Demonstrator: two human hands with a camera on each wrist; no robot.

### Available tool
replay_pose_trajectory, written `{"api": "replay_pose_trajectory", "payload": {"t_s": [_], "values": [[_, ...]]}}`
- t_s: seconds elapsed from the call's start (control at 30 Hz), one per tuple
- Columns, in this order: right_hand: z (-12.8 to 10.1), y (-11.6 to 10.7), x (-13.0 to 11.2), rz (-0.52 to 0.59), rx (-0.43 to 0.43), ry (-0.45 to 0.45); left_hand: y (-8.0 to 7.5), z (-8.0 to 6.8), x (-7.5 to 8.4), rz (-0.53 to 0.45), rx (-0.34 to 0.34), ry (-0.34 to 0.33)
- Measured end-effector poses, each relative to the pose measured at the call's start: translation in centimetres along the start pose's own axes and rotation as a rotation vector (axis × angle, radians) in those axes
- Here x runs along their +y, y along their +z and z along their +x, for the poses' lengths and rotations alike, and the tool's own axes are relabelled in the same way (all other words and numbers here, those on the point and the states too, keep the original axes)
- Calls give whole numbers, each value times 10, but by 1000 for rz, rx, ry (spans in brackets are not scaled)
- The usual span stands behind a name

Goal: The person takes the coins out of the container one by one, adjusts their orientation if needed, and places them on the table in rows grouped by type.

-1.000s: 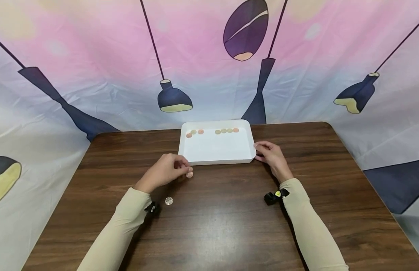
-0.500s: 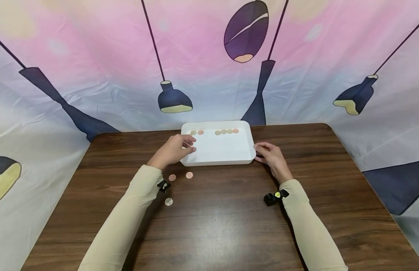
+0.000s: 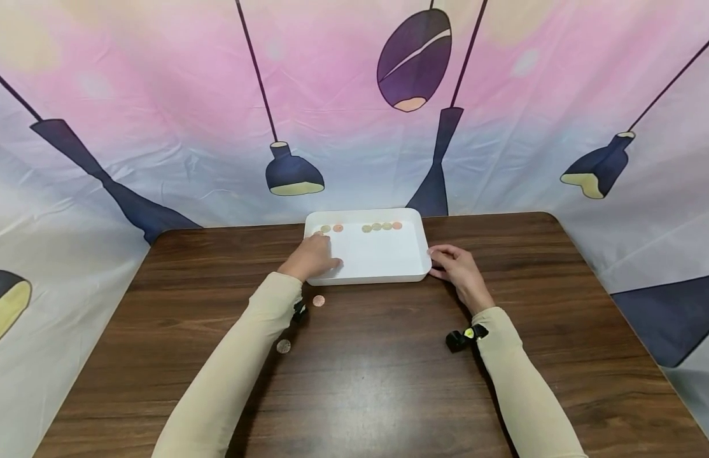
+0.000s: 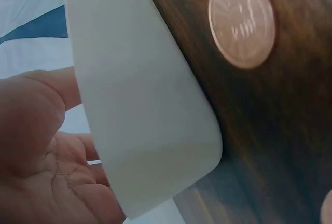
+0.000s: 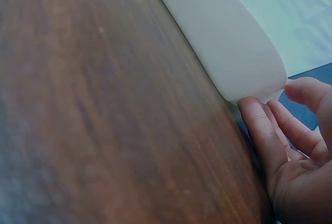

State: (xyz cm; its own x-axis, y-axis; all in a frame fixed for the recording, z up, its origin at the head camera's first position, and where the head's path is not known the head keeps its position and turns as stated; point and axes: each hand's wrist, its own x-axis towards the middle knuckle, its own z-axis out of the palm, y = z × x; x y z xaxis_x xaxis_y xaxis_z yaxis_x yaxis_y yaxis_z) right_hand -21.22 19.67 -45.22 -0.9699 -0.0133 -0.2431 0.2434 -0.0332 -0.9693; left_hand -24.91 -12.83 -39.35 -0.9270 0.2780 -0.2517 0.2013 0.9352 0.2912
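Since half a second ago the left hand [image 3: 313,256] has reached further into the white tray [image 3: 383,257], from the tray's near left corner toward its far left part, and the sleeve now covers the copper coin that lay on the table to the left of the tray's near edge. The hand lies over the tray's left wall with its fingers stretched toward the far row of coins [image 3: 360,227]; one fingertip sits just beside the leftmost coin of that row. Whether it pinches a coin cannot be told: the head view is too small there, and the left wrist view shows only the palm [image 4: 41,156] behind the tray's rounded corner [image 4: 150,130].

The right hand [image 3: 454,264] rests against the tray's right side, near its front right corner. Its fingers are loosely bent and touch the wall; the right wrist view shows a fingertip [image 5: 257,117] pressed against the tray's corner [image 5: 233,53], with nothing held inside the hand.

The tray stands on the brown table [image 3: 389,369] at its far middle, close to the hanging cloth [image 3: 160,95]. On the table just in front of the tray's near left corner lies one copper coin [image 3: 318,301], also seen close in the left wrist view. A silver coin [image 3: 283,346] lies nearer the person, beside the left sleeve [image 3: 234,375].
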Motion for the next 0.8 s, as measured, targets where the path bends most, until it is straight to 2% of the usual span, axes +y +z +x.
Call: {"api": "replay_pose_trajectory", "payload": {"t_s": [0.27,0.33,0.43,0.67,0.8], "values": [[-1,3,1,11,-3,7,3,0,3,9,-15,-54],[-1,3,1,3,-5,2,4,-2,3,-3,-18,-38],[-1,1,0,-6,-1,-6,5,-5,5,-13,-2,24],[0,-1,-1,0,-4,-5,9,-9,7,-286,-7,114],[1,-1,1,7,-10,-6,14,-6,9,-367,17,149]]}}
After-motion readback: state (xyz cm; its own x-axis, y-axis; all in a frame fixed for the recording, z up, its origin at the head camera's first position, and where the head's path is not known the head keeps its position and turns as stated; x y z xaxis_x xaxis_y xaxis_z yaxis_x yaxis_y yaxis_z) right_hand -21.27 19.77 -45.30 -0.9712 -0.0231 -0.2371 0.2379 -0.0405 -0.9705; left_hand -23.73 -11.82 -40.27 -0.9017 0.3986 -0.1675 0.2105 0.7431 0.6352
